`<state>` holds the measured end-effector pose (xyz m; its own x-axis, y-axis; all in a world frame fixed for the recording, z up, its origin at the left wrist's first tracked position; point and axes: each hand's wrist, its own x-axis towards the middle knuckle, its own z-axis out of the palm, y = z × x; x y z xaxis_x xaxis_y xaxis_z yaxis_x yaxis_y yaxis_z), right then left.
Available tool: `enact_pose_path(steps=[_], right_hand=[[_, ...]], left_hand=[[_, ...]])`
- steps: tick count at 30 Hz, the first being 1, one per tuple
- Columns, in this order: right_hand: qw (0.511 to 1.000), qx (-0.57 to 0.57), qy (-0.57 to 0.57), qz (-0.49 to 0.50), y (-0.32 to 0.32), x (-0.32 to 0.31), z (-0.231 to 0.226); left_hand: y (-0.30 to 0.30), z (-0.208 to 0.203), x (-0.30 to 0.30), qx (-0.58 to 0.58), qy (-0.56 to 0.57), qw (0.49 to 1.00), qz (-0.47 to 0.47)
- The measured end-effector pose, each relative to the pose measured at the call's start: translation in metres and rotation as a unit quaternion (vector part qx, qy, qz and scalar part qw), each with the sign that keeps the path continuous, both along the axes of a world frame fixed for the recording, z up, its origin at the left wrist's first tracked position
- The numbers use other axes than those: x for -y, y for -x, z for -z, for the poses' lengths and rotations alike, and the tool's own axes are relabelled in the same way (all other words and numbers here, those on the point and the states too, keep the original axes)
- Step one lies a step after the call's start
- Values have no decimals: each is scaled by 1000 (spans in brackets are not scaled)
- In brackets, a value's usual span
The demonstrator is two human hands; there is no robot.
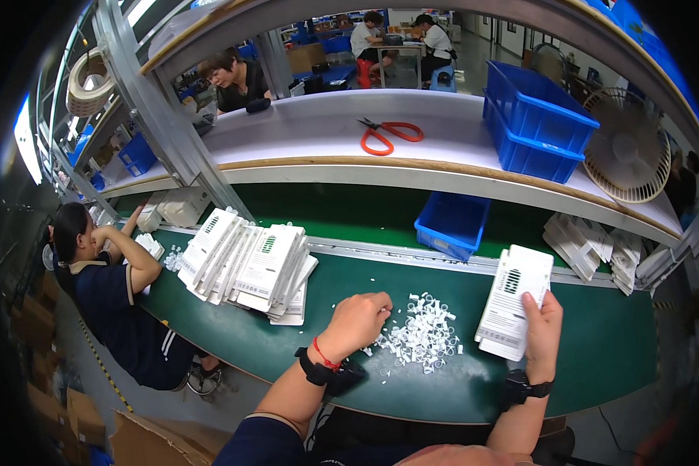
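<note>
My right hand [544, 325] is closed round the edge of a few flat white printed boxes [512, 291], held upright above the green worktop with the thumb across the front. My left hand [357, 320] hovers beside a pile of small white plastic clips [423, 334]. Its fingertips are pinched together; what lies between them, if anything, is too small to make out. To the left of that hand, a large leaning stack of the same flat boxes [245, 260] rests on the worktop [330, 272].
A blue bin [452, 225] stands behind the pile, under a shelf bearing red-handled scissors [388, 136] and stacked blue bins [536, 120]. More white boxes [579, 245] lie at the right. A co-worker [124, 287] sits at the left; a fan [627, 144] stands far right.
</note>
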<state>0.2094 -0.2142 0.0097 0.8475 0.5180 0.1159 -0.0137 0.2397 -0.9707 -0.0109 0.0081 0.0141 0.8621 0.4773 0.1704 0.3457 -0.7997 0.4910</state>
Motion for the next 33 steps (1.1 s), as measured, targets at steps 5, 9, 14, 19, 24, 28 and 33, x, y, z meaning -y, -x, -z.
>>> enact_pose_path(steps=[5,9,14,19,24,28,33], right_hand=[[997,35,-4,-73,42,-33,10],[976,181,32,-117,69,-43,4],[968,116,111,-192,78,-39,6],[974,100,102,-176,79,-37,11],[970,91,100,-202,85,-40,9],[968,93,89,-217,89,-41,14],[965,107,95,-218,88,-42,15]], left_hand=[[-8,-1,5,167,30,983,75],[-12,-5,19,210,146,963,90],[-6,-6,24,220,230,943,96],[-9,-7,29,248,165,943,150],[-9,-7,33,247,144,933,220],[-10,-9,33,233,106,934,250],[-9,-5,35,240,135,940,202]])
